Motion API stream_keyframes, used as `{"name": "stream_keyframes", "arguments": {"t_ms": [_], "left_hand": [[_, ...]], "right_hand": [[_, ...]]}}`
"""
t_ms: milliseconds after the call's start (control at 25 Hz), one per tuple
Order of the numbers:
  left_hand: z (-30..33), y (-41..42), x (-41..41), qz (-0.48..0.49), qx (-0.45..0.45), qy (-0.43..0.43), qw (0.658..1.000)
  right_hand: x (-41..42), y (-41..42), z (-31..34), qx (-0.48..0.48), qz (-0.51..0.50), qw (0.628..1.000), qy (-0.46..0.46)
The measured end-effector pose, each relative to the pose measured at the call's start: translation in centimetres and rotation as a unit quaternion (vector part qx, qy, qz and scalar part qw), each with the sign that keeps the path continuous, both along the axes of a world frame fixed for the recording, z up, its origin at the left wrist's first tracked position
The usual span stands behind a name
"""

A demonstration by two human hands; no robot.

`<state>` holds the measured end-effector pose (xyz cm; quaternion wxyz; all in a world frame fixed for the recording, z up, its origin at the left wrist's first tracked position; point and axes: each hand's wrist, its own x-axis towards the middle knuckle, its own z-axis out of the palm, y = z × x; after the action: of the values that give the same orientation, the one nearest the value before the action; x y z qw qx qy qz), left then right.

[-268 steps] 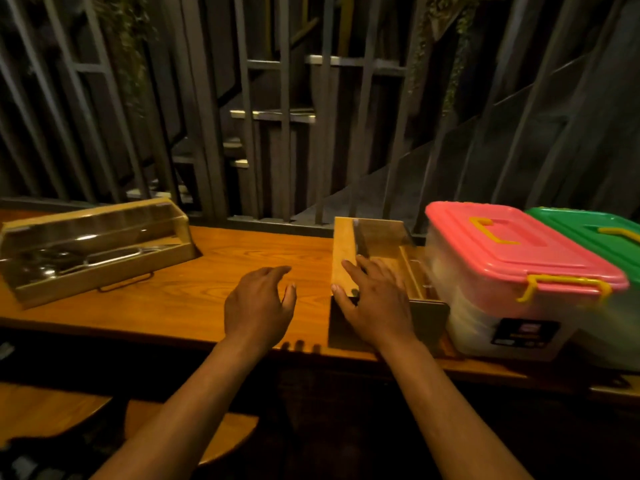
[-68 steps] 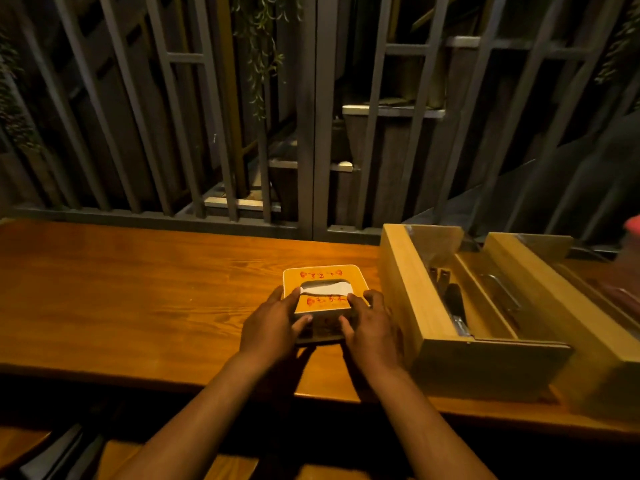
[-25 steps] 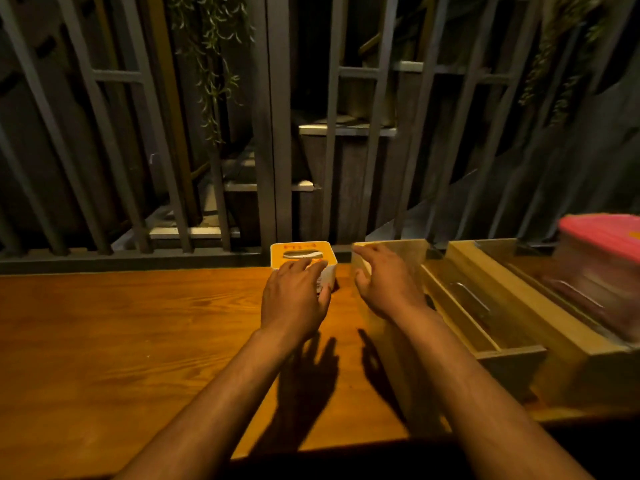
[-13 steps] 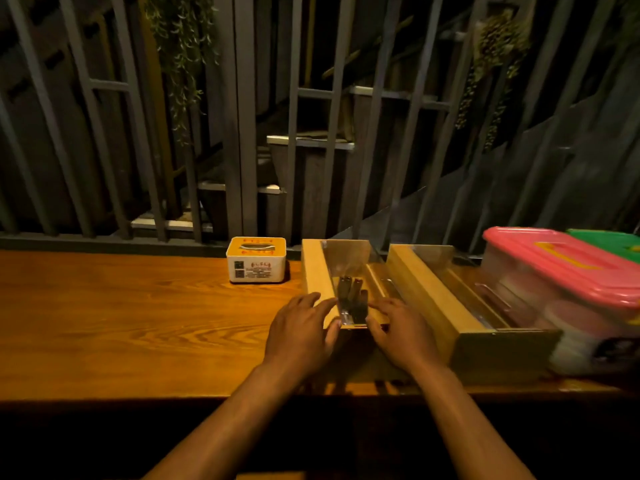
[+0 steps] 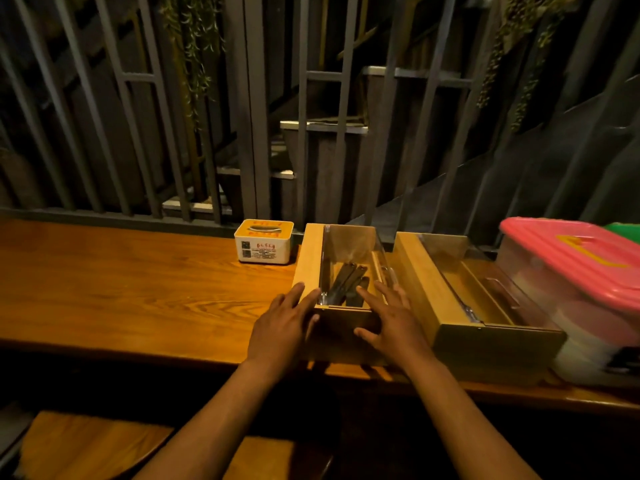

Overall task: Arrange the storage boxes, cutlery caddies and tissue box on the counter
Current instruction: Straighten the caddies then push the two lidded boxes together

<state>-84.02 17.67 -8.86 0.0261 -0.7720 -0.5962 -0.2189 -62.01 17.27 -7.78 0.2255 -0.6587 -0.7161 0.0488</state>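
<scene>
The near end of the left cutlery caddy (image 5: 313, 271), its long axis running away toward the railing, is flanked by the flat-fingered left hand (image 5: 282, 327) and right hand (image 5: 389, 323).

glossy wooden counter (image 5: 121, 289), wooden caddy (image 5: 311, 258), clear lid (image 5: 349, 244)

On the counter (image 5: 138, 289), the tissue box (image 5: 264, 241) stands at the back edge, just before the railing (image 5: 249, 133). Just right of it lies a cutlery caddy (image 5: 341, 289) with cutlery (image 5: 346, 284) in it, its near end at the counter's front. A second cutlery caddy (image 5: 467, 299) lies right of the first. Right of that stands a lidded storage box (image 5: 581, 282), another storage box (image 5: 623, 231) behind it at the frame edge. A stool (image 5: 90, 448) sits below the counter's front.
</scene>
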Motion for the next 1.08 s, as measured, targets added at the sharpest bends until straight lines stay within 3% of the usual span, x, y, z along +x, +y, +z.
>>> {"name": "stream_keyframes", "arguments": {"t_ms": [640, 1080], "left_hand": [[-0.1, 8.4, -1.3, 0.002, 0.01, -0.035, 0.999], [-1.0, 10.0, -1.4, -0.011, 0.042, -0.041, 0.998]], "right_hand": [[-1.8, 8.5, 0.0, 0.021, -0.001, 1.0, 0.001], [-2.0, 8.8, 0.4, 0.023, -0.004, 1.0, 0.006]]}}
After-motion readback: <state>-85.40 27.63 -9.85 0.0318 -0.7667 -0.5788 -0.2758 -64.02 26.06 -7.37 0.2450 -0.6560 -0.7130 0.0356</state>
